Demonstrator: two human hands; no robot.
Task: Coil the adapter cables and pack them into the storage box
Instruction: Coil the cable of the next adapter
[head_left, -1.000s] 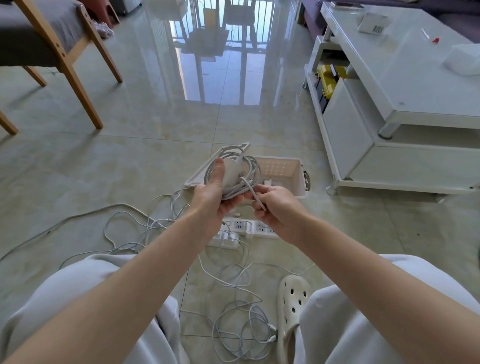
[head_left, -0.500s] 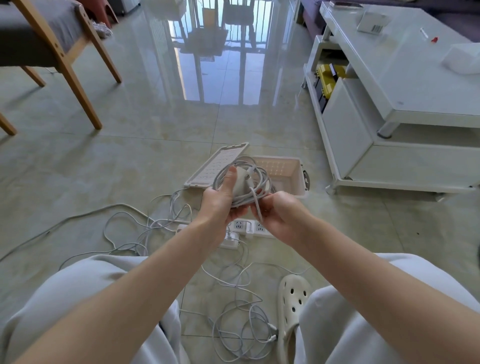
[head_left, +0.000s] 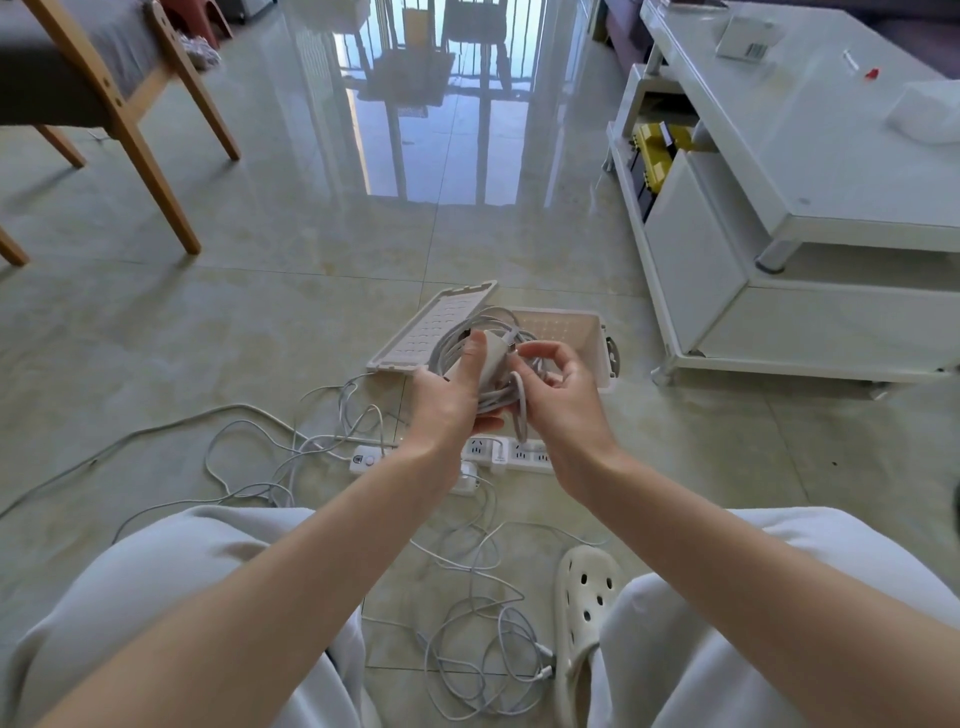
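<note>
**A:** What's different from a second ago?

**B:** The right grip (head_left: 563, 402) has climbed. It was low, under the bundle, drawing the tail along. Now it sits at the top of the adapter brick (head_left: 489, 358), fingers curled, and as far as I can see it pinches the cable end there.

**A:** And the other one?

**B:** The left grip (head_left: 447, 402) hasn't let go. Its thumb is pressed on the brick and its fingers are curled under the adapter cable (head_left: 493, 401), which is wound round the brick in loops. One short loop of tail hangs between the two hands.

**A:** Where is that relative to the box?

**B:** It's held in the air, just on the near side of the storage box (head_left: 602, 343). The box stands open on the floor, with its lid (head_left: 415, 338) lying to its left. The hands hide part of its inside.

**A:** Meaning?

**B:** I'd judge this coil nearly finished: tuck the tail, then lower it into the box. There's plenty left, though. Loose cables (head_left: 488, 670) sprawl around the power strip (head_left: 524, 453) and lie nearer, beside the shoe (head_left: 584, 587).
</note>
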